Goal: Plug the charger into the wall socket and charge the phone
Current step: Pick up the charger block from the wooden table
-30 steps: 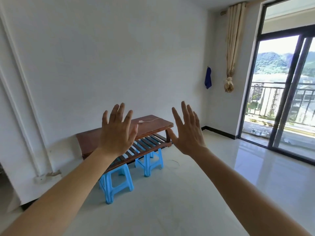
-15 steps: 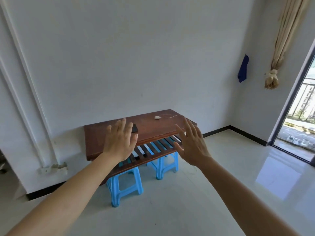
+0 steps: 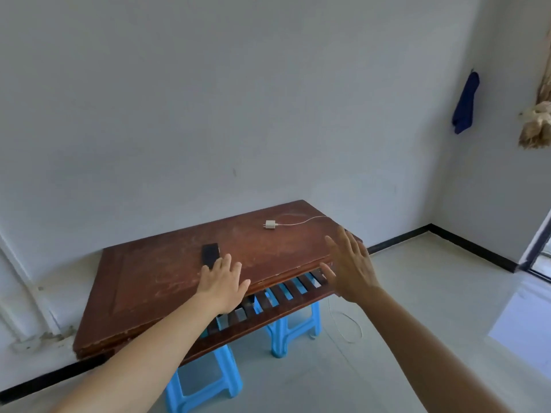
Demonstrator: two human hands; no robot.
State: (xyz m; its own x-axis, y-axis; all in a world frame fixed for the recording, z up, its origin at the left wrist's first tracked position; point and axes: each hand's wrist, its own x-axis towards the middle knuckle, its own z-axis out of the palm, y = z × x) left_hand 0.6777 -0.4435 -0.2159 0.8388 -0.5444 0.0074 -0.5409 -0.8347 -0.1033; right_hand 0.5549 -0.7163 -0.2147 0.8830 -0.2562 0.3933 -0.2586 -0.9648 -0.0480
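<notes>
Nothing of the task is showing as done yet, and the person is only just reaching in over the tabletop (image 3: 167, 281), a worn brown wooden panel that is resting on blue plastic stools (image 3: 293, 329). The left hand (image 3: 222, 283) is stretching forward with its fingers spread and nothing in it, the fingertips lying right at the near end of the phone (image 3: 210, 254), which is lying flat and dark on the tabletop; whether they are touching it or hovering just above cannot be told. The right hand (image 3: 350, 265) is also hanging open and empty, palm down, over the right front edge of the tabletop. The white charger (image 3: 270, 225) is sitting untouched toward the back of the tabletop, well apart from the phone, with its cable (image 3: 301, 221) trailing off to the right and out of sight behind the right hand; a thin loop of white cord (image 3: 347, 326) is lying on the floor below, probably the same cable. The charger is not plugged in, the cable is not visibly joined to the phone, and no wall socket is showing anywhere in view. What is remaining, by my judgement, is almost everything: picking up the charger and phone, finding the socket, seating the plug, and connecting the cable end to the phone.
</notes>
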